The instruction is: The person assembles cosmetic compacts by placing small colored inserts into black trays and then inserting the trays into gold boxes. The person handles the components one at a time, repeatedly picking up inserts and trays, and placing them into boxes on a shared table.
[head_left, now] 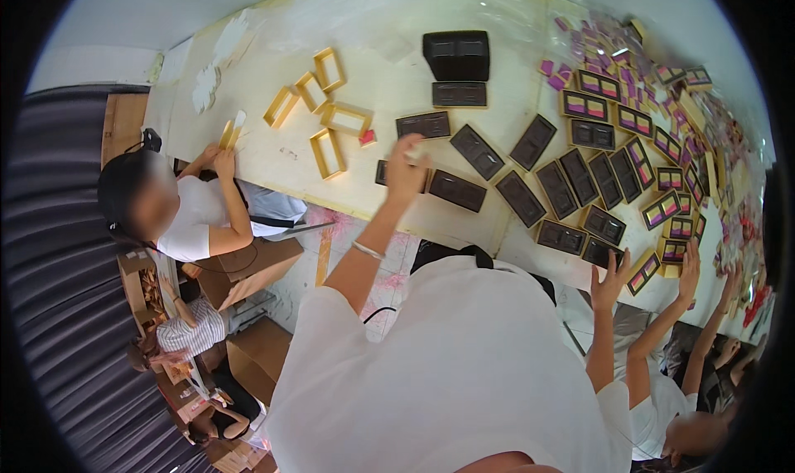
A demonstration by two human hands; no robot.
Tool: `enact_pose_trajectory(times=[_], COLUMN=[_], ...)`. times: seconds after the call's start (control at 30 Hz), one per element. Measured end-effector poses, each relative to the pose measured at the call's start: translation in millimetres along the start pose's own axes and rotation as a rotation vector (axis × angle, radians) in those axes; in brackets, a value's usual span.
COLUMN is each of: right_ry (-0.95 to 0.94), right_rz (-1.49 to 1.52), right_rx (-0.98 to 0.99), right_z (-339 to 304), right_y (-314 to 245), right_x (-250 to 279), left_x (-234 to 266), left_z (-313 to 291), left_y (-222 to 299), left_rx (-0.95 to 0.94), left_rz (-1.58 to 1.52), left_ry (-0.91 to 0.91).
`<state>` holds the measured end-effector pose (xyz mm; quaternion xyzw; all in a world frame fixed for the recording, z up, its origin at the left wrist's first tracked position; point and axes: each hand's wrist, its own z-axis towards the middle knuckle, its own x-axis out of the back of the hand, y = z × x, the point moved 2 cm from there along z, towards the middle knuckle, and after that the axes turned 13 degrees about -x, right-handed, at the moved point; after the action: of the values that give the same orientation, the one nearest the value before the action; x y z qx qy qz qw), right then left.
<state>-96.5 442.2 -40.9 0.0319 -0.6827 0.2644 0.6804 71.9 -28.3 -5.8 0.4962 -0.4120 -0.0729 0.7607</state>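
Note:
My left hand (pixel 404 175) hovers over a black tray in a gold-edged box (pixel 383 173) and partly hides it. Its fingers look stretched and apart, with nothing visible in them. Just beyond the fingertips lies another black tray (pixel 422 125), and to the right sits a third one (pixel 457 191). At the table's near edge my right hand (pixel 609 284) has its fingers spread. Its fingertips meet the near side of a boxed black tray (pixel 602 253); whether they press on it is unclear. Several more boxed trays (pixel 556 188) lie between the hands and beyond them.
Empty yellow box frames (pixel 329 154) lie at the left, beside a small red piece (pixel 368 138). A stack of black trays (pixel 456 55) stands at the back. Filled boxes (pixel 585 105) and purple pieces (pixel 596 47) crowd the right. Co-workers sit at left (pixel 199 208) and right (pixel 662 415).

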Motion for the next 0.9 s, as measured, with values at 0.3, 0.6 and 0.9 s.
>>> enact_pose_trajectory(times=[0.3, 0.6, 0.9], right_ry=[0.073, 0.218, 0.107], right_rz=[0.216, 0.152, -0.095], right_rx=[0.167, 0.561, 0.769], right_z=[75, 226, 267], right_y=[-144, -368, -378], right_x=[27, -22, -56], left_x=[117, 81, 68], left_z=[66, 14, -83], left_y=[-147, 28, 48], left_rx=[-0.061, -0.118, -0.071], left_rz=[0.997, -0.225, -0.67], left_ry=[-0.407, -0.718, -0.849])
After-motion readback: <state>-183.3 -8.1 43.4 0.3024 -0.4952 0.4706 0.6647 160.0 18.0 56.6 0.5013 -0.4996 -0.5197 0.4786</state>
